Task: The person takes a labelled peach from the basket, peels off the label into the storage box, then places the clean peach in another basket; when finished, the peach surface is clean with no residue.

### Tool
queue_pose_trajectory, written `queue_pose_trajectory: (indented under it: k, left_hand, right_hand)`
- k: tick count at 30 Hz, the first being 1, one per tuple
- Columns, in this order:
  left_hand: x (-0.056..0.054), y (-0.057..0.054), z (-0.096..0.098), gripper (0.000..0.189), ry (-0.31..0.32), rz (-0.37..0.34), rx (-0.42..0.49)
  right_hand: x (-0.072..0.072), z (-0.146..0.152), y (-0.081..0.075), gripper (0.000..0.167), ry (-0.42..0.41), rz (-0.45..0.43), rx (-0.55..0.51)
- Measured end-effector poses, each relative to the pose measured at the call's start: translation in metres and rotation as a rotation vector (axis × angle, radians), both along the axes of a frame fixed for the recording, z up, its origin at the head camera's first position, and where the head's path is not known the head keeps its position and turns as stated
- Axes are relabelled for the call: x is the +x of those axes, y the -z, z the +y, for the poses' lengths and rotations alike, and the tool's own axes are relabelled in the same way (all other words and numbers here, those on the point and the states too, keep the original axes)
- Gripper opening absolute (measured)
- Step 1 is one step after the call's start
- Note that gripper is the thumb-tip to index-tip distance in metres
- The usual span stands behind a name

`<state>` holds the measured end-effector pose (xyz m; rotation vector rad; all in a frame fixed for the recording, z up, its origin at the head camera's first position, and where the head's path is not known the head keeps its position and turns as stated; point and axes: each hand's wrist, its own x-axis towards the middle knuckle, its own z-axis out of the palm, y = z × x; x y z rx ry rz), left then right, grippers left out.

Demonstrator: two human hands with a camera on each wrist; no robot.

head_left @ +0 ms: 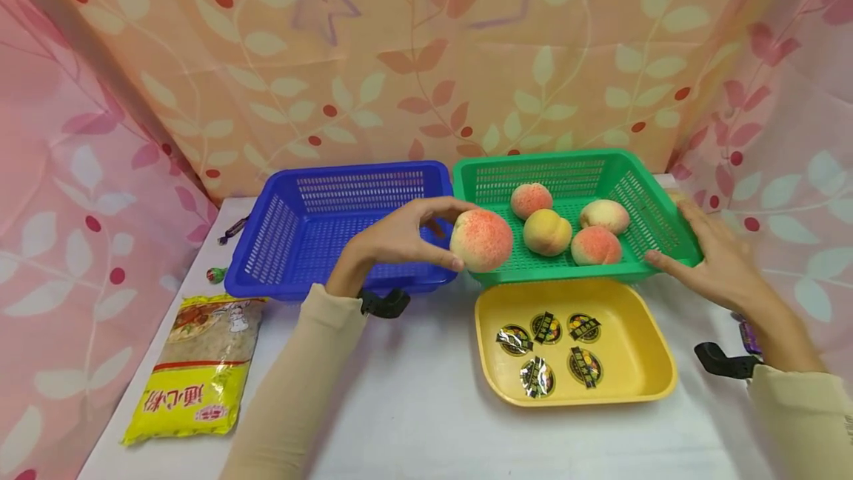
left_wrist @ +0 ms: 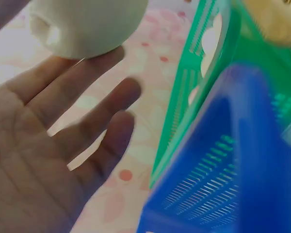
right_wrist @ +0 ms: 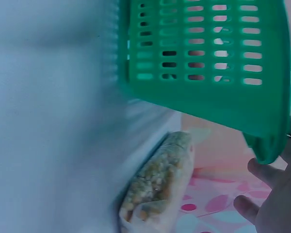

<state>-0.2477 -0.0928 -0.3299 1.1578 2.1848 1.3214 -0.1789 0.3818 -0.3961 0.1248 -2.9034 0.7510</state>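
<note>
My left hand (head_left: 403,235) pinches a red-and-yellow peach (head_left: 483,240) between thumb and fingers, above the front left edge of the green basket (head_left: 476,169). In the left wrist view the peach's pale underside (left_wrist: 94,29) shows, with the other fingers spread loosely below. Several peaches lie in the green basket, among them a yellow one (head_left: 548,232). At that basket's right end is my right hand (head_left: 723,265), its thumb over the rim and its fingers extended outside. The right wrist view shows its fingertips close to the rim corner; firm contact is unclear.
A blue basket (head_left: 266,287) stands left of the green one. In front is a yellow tray (head_left: 633,384) holding several round dark-and-gold pieces. A yellow food packet (head_left: 200,369) and small wrapped sweets lie left. A clear bag (right_wrist: 157,179) lies beyond the green basket's right end.
</note>
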Motion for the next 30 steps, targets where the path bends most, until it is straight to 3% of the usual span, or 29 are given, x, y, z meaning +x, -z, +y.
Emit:
queue_pose_trajectory:
  k: [5, 12, 17, 21, 25, 30]
  left_hand:
    - [-0.036, -0.001, 0.020, 0.071, -0.062, 0.037, -0.037]
    - [-0.076, -0.001, 0.051, 0.071, -0.035, 0.052, -0.112]
    - [-0.095, 0.004, 0.067, 0.072, -0.011, 0.025, -0.165]
    - [-0.107, 0.010, 0.073, 0.073, -0.030, -0.006, -0.209]
    - [-0.115, 0.015, 0.075, 0.074, -0.064, -0.035, -0.265]
    - [-0.120, 0.018, 0.080, 0.073, -0.059, -0.045, -0.355]
  right_hand:
    - [-0.004, 0.002, 0.007, 0.100, -0.020, -0.029, -0.026]
    - [-0.008, 0.001, 0.007, 0.098, -0.035, -0.027, -0.065]
    - [-0.008, -0.003, 0.010, 0.097, -0.033, -0.038, -0.085]
    - [-0.007, -0.004, 0.011, 0.097, -0.028, -0.041, -0.107]
    - [-0.008, -0.005, 0.011, 0.097, -0.023, -0.038, -0.113]
    - [-0.007, -0.003, 0.010, 0.097, -0.009, -0.048, -0.118]
